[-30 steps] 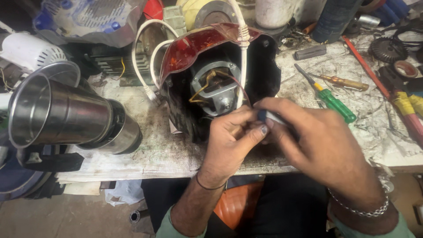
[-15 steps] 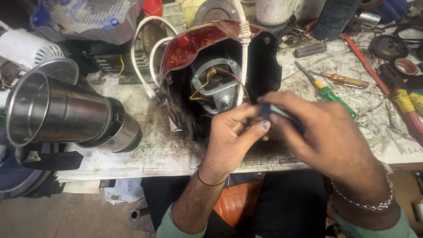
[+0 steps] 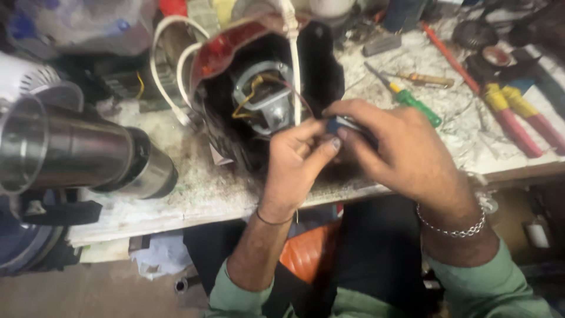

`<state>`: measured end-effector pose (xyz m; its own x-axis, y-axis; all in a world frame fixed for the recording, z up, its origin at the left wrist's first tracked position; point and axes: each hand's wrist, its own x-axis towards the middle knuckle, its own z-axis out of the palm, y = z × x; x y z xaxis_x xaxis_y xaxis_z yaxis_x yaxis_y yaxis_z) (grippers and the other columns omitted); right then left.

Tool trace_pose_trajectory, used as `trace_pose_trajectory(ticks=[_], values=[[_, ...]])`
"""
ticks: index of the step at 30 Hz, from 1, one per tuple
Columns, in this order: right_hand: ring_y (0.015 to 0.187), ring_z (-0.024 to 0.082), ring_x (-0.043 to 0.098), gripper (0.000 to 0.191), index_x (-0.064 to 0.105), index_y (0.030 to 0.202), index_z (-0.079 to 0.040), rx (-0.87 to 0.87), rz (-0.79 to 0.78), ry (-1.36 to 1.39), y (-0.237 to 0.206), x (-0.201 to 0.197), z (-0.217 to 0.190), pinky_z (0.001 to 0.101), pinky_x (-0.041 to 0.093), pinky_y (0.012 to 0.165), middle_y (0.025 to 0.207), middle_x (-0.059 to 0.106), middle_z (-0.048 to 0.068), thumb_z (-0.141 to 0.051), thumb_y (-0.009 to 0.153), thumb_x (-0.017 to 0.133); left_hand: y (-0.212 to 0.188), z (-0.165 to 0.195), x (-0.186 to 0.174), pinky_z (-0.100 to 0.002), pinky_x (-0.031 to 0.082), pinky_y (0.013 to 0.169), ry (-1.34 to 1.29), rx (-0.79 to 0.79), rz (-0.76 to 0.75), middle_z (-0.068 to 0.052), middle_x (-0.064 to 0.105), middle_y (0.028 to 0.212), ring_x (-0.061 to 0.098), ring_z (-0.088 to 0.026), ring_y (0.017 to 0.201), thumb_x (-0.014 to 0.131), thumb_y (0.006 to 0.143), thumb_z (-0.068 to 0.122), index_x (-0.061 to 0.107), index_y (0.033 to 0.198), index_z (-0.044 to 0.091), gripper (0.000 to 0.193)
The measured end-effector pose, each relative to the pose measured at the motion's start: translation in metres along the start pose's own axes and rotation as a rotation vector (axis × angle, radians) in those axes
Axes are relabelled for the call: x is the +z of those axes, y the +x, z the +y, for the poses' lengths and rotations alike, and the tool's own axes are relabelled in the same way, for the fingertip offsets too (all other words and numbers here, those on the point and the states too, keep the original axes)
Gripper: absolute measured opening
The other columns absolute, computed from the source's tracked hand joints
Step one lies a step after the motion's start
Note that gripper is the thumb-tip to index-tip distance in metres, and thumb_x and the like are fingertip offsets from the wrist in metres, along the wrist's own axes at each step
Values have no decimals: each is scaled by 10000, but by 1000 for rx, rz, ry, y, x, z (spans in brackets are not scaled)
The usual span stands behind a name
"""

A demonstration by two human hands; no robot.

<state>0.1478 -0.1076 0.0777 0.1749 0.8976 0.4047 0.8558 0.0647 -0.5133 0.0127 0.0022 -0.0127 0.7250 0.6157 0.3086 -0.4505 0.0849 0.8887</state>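
Head view, hands: we see the left hand (image 3: 297, 162) and the right hand (image 3: 391, 150) meeting at the centre of the view, fingertips pressed together around a small blue part (image 3: 333, 124); both pinch it, though what it is we cannot tell.
Head view, change: half a second ago the hands sat a little lower and further right; they have lifted toward 12 o'clock, closer to the opened appliance. We judge the blue part is being brought up to the wiring.
Head view, appliance: the mixer base (image 3: 259, 88), with its red shell, lies open at 12 o'clock from the hands, its motor (image 3: 265, 100) exposed, yellow wires across it and a white cord (image 3: 294, 65) hanging over it.
Head view, bench: a steel jar (image 3: 76, 156) lies on its side at 9 o'clock; a green-handled screwdriver (image 3: 412, 100) and red-handled pliers (image 3: 518, 118) lie at 2 o'clock.
Head view, surface and room: the workbench (image 3: 206, 194) is pale, stained and cluttered; below its edge we see dark floor and scraps.
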Motion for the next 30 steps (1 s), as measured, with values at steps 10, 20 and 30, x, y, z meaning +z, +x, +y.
trace_pose_trajectory(ticks=[10,20,30], values=[[672,284,756,329,668,1212,-97,-34,64,60,-3,4,4,376,555,608,853,759,133,-96,883,665,1,-4,-4,-241,567,777,-26,-15,2,-51,710,1039,660,-92,886,666,973,-53,685,1214,-77,243],[662,283,768,354,673,1202,-132,-28,29,31,-3,0,5,375,565,579,798,770,120,-103,849,681,1,9,-2,-243,565,773,-25,-22,-40,-76,708,1015,662,-108,873,683,977,-64,687,1187,-110,215],[561,152,690,407,699,1279,-138,43,161,26,14,-6,10,298,531,486,864,806,59,-112,873,713,18,40,4,-235,576,824,65,51,-69,-68,659,1064,673,-107,944,666,964,-106,685,1220,-98,257]])
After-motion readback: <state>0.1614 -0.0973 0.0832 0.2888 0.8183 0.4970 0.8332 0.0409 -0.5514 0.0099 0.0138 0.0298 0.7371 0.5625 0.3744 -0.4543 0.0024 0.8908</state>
